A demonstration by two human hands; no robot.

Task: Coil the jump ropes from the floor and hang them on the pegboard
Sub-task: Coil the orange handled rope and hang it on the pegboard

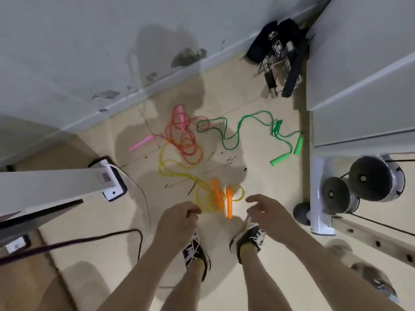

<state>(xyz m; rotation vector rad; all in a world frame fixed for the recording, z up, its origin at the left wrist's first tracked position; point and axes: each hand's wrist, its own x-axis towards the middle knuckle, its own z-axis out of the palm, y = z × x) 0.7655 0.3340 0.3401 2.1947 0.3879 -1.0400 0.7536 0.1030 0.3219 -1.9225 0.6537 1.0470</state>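
Above floor by orange handles | yellow rope is reached for, judged nearest | left hand curled, grip cannot be told | right hand spread loosely

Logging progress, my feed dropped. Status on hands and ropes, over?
Right hand open near the orange handles. Left hand curled at the yellow rope, grip unclear. Pink rope and green rope loose on floor, none coiled.
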